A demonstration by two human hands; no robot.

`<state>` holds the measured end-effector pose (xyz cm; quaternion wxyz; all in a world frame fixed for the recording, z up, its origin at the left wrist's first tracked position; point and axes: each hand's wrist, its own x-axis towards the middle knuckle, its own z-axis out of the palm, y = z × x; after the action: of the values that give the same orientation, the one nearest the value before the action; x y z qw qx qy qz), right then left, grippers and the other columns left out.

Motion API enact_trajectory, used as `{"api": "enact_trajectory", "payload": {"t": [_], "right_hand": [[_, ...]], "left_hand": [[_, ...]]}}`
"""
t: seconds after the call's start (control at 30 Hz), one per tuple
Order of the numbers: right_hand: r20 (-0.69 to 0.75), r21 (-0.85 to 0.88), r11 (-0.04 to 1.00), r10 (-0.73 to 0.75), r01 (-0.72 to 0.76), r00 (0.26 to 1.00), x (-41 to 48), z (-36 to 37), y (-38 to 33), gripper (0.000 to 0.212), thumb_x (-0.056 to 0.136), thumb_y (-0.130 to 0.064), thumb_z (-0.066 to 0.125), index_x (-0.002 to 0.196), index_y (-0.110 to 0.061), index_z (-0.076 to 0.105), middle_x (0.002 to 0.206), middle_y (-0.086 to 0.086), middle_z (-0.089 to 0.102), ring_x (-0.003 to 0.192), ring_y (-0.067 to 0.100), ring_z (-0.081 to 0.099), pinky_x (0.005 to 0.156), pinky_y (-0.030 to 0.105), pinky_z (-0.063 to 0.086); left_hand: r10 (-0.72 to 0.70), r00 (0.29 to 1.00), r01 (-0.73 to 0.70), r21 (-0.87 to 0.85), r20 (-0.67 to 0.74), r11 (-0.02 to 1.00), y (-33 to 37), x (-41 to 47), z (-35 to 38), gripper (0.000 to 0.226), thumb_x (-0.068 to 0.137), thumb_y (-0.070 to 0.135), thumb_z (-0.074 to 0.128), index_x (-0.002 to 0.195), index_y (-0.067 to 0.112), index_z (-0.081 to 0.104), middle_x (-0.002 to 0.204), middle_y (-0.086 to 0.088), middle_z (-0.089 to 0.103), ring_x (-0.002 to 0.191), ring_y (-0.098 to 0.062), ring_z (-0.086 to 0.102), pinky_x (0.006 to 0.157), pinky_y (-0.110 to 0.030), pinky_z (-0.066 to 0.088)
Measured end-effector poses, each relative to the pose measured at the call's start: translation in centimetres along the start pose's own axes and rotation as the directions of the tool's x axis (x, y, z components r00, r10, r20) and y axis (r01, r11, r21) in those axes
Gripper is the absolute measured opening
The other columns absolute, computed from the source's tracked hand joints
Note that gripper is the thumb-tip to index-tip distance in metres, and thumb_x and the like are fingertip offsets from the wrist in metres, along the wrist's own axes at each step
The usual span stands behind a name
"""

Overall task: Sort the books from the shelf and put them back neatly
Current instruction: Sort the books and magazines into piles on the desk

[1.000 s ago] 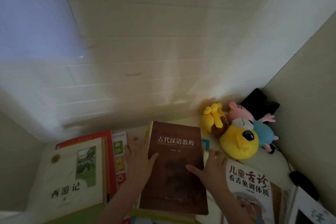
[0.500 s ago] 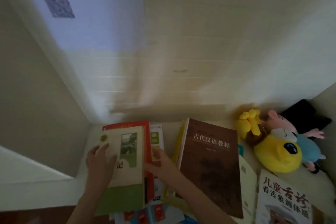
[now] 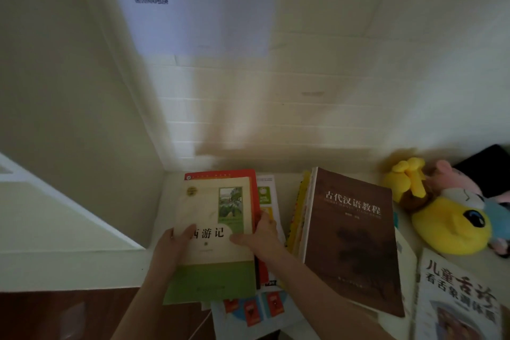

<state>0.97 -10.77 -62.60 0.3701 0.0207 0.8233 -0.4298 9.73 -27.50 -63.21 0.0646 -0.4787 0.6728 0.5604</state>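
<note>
My left hand (image 3: pixel 172 246) and right hand (image 3: pixel 262 237) have quit the brown book (image 3: pixel 350 243) — each now pinches a side of the cream book (image 3: pixel 209 212) at the shelf's (image 3: pixel 170 193) left edge; next to sort, I judge.

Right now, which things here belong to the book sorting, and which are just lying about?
Job: cream-and-green book, gripped by the left hand and right hand; red book beneath it; brown book; white book at far right.
Lying about: yellow plush toy; pink plush pig; QR-code sheet on the wall.
</note>
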Motion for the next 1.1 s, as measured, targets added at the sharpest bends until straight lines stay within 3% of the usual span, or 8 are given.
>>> {"api": "enact_trajectory", "payload": {"t": [0.07,0.27,0.47,0.6,0.73,0.83,1.0,1.1], "right_hand": [[-0.015,-0.082,0.997,-0.001,0.0,1.0,-0.1,0.4,-0.1,0.105,0.076,-0.036,0.078,0.151,-0.013,0.009,0.148,0.012,0.017,0.14,0.031,0.016,0.115,0.043,0.025],[-0.077,-0.073,0.997,-0.003,-0.003,0.997,0.0,0.3,0.3,0.096,0.077,-0.031,0.078,0.148,-0.014,0.014,0.144,0.011,0.022,0.137,0.03,0.023,0.113,0.041,0.029],[-0.129,0.137,0.983,-0.102,0.12,0.986,-0.5,0.0,0.7,0.096,0.057,-0.035,0.09,0.126,-0.023,0.026,0.133,0.004,0.035,0.13,0.026,0.037,0.107,0.046,0.038],[-0.092,0.313,0.923,-0.205,0.224,0.974,-0.8,-2.2,-0.1,0.13,0.037,-0.042,0.093,0.14,-0.025,0.015,0.138,-0.001,0.037,0.128,0.016,0.039,0.107,0.042,0.04],[0.004,0.434,0.861,-0.295,0.264,0.955,-1.6,-4.2,-1.5,0.093,0.062,-0.004,0.087,0.137,-0.015,0.032,0.125,0.001,0.057,0.111,0.014,0.06,0.087,0.032,0.055],[-0.112,0.436,0.844,-0.292,0.311,0.95,-3.4,-5.7,-2.5,0.093,0.048,-0.028,0.095,0.126,-0.02,0.044,0.119,0.0,0.064,0.107,0.016,0.064,0.087,0.042,0.056],[-0.301,0.321,0.887,-0.236,0.331,0.924,-7.1,-11.2,-2.7,0.062,0.063,-0.035,0.084,0.114,-0.022,0.052,0.101,-0.006,0.069,0.082,0.007,0.07,0.059,0.021,0.057],[-0.371,0.311,0.91,-0.15,0.275,0.917,-8.2,-14.9,-0.3,0.042,0.068,-0.032,0.083,0.101,-0.021,0.057,0.089,-0.007,0.069,0.068,0.003,0.069,0.051,0.016,0.052]], "left_hand": [[0.004,1.0,-0.003,-0.035,0.021,0.999,0.4,0.0,-0.3,0.025,0.085,0.036,0.068,0.087,0.012,0.061,0.099,-0.015,0.068,0.087,-0.031,0.064,0.085,-0.047,0.053],[0.206,0.974,-0.218,-0.138,-0.093,0.966,1.0,-2.5,0.3,0.047,0.078,0.023,0.077,0.11,0.014,0.044,0.093,0.003,0.058,0.078,-0.014,0.061,0.059,-0.027,0.05],[0.295,0.954,-0.294,-0.306,-0.044,0.906,0.9,-3.9,-0.2,0.039,0.076,0.011,0.077,0.094,0.027,0.046,0.096,-0.005,0.069,0.081,-0.026,0.07,0.059,-0.038,0.058],[0.369,0.928,-0.36,-0.384,-0.053,0.85,2.4,-5.5,-1.2,0.04,0.074,0.002,0.075,0.091,0.025,0.047,0.093,-0.004,0.071,0.078,-0.027,0.072,0.054,-0.036,0.059],[0.478,0.877,-0.457,-0.379,-0.045,0.804,5.3,-7.0,-1.8,0.044,0.071,-0.004,0.075,0.091,0.022,0.046,0.093,-0.004,0.072,0.078,-0.023,0.072,0.058,-0.038,0.06],[0.513,0.857,-0.496,-0.366,-0.058,0.787,7.9,-8.2,-1.3,0.041,0.073,0.002,0.076,0.092,0.023,0.046,0.091,-0.001,0.071,0.07,-0.016,0.072,0.053,-0.032,0.058],[0.409,0.909,-0.358,-0.36,0.074,0.861,12.3,-9.1,2.6,0.042,0.078,0.027,0.075,0.108,0.017,0.047,0.089,0.001,0.065,0.064,-0.013,0.069,0.046,-0.024,0.053],[0.347,0.916,-0.296,-0.245,0.203,0.923,12.8,-9.6,7.2,0.048,0.081,0.034,0.073,0.115,0.013,0.045,0.09,0.001,0.066,0.075,-0.016,0.068,0.057,-0.03,0.056]]}}
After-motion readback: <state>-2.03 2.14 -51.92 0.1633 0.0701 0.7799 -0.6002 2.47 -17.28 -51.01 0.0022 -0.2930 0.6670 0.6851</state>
